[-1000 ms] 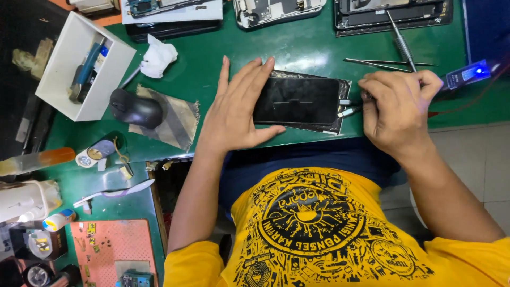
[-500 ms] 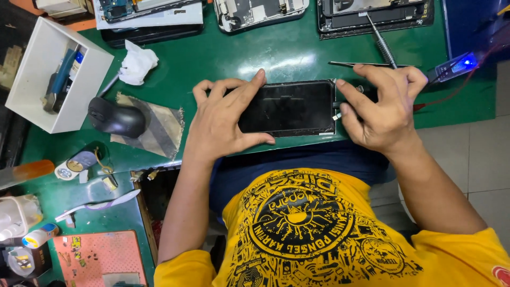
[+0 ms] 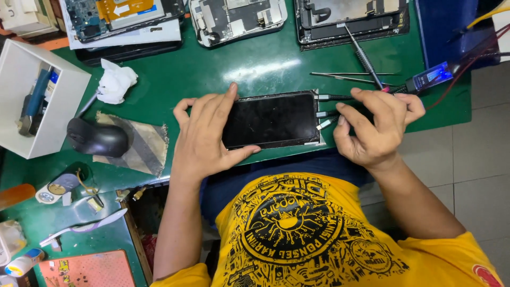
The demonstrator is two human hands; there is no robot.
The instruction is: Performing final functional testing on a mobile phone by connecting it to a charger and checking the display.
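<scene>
— Where was the flat black glass-fronted phone (image 3: 271, 120)?
— On the green desk (image 3: 265, 64), left hand (image 3: 204, 138) clasped round its edge; right hand (image 3: 374, 127) pinched thin silver-tipped cables (image 3: 326, 112), their plug ends hidden by fingers.

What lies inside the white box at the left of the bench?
The white box holds a blue tool and a dark object beside it; whatever lies beneath them is hidden.

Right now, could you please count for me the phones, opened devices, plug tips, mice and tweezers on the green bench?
Phone in both hands: 1
Opened devices at the far edge: 3
Plug tips at the phone's end: 3
Mouse: 1
Tweezers: 1
Total: 9
</scene>
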